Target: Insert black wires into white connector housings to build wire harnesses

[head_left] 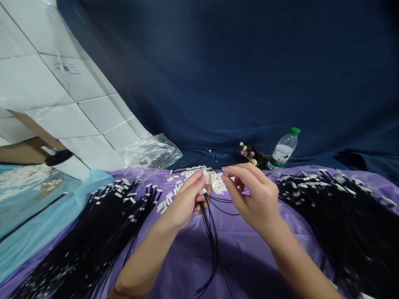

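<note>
Above the purple cloth (240, 249), black cords (212, 245): hung toward the viewer from the left hand.
Left hand (188, 201): fingers were clamped on the cords near their white tags.
Right hand (257, 193): thumb and forefinger were slightly apart, beside the left.
Side bundles: white-tipped black cords lay left (96, 224) and right (339, 216).
Loose white tags (220, 183): were heaped behind the hands.
Bottle (283, 150): green-capped, its green-and-white label bore red characters too small to read.
Tiled wall (90, 83): dark printing was illegible.
</note>
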`<action>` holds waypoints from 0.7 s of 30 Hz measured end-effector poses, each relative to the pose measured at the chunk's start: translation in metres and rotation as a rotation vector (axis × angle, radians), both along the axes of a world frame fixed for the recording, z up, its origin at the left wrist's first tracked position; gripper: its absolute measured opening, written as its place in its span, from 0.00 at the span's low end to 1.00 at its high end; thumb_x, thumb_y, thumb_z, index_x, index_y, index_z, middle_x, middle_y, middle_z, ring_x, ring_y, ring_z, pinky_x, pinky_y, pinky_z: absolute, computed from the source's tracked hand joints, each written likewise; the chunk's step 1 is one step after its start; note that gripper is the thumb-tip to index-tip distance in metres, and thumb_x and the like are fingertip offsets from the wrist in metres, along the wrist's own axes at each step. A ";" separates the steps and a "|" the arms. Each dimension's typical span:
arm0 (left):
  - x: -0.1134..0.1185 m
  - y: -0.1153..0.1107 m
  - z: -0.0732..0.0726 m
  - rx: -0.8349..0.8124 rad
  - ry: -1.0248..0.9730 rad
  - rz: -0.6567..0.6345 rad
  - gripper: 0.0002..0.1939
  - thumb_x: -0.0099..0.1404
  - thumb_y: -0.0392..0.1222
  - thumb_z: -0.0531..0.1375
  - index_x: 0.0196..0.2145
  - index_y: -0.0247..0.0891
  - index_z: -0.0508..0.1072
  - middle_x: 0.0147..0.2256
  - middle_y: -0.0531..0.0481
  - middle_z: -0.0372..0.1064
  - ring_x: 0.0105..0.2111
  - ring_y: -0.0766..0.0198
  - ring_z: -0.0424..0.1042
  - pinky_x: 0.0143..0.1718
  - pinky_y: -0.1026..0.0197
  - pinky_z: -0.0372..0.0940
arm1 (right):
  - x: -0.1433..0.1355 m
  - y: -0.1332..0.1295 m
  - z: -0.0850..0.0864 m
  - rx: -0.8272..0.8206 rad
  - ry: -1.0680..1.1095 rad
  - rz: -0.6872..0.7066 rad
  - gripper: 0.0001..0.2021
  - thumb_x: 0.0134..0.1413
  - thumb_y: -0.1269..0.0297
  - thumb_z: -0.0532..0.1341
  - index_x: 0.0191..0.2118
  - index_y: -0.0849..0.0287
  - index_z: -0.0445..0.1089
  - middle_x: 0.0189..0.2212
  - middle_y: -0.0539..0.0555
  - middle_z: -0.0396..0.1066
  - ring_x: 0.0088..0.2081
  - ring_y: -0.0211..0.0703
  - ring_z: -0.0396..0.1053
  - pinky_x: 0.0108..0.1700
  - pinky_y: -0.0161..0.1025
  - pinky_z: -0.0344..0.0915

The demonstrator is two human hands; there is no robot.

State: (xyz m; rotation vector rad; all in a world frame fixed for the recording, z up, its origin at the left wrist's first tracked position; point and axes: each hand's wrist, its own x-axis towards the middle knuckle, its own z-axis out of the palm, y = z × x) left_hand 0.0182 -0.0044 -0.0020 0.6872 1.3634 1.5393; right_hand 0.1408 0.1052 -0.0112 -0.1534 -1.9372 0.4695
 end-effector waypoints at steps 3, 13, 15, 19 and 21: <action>-0.002 0.001 0.002 -0.011 -0.034 0.041 0.15 0.61 0.54 0.57 0.33 0.40 0.59 0.22 0.59 0.46 0.15 0.76 0.45 0.13 0.72 0.40 | 0.003 0.004 0.002 0.024 0.036 -0.057 0.09 0.57 0.75 0.59 0.43 0.60 0.70 0.37 0.55 0.69 0.35 0.38 0.69 0.38 0.36 0.68; -0.004 0.006 0.003 0.020 -0.125 0.178 0.15 0.60 0.51 0.59 0.32 0.41 0.58 0.20 0.61 0.46 0.14 0.76 0.46 0.13 0.74 0.42 | 0.017 -0.015 0.008 -0.054 -0.237 0.182 0.02 0.58 0.71 0.60 0.36 0.58 0.69 0.29 0.50 0.68 0.30 0.36 0.65 0.31 0.34 0.62; -0.003 0.006 0.003 0.026 -0.132 0.196 0.16 0.59 0.51 0.61 0.32 0.41 0.58 0.19 0.61 0.46 0.14 0.76 0.47 0.14 0.73 0.42 | 0.015 -0.019 0.005 -0.139 -0.391 0.206 0.03 0.59 0.67 0.58 0.36 0.57 0.69 0.30 0.50 0.69 0.31 0.37 0.66 0.33 0.34 0.62; -0.002 0.006 0.004 0.037 -0.114 0.200 0.16 0.59 0.52 0.60 0.31 0.40 0.59 0.18 0.62 0.45 0.13 0.76 0.46 0.13 0.73 0.43 | 0.008 -0.018 0.000 -0.200 -0.465 0.183 0.05 0.60 0.64 0.57 0.37 0.55 0.70 0.33 0.49 0.70 0.35 0.40 0.67 0.38 0.37 0.61; -0.001 0.006 0.005 0.039 -0.106 0.204 0.15 0.60 0.51 0.60 0.31 0.40 0.59 0.18 0.62 0.46 0.13 0.77 0.46 0.13 0.73 0.43 | 0.005 -0.016 -0.002 -0.225 -0.492 0.206 0.05 0.60 0.64 0.57 0.37 0.54 0.70 0.34 0.49 0.70 0.36 0.39 0.67 0.38 0.36 0.60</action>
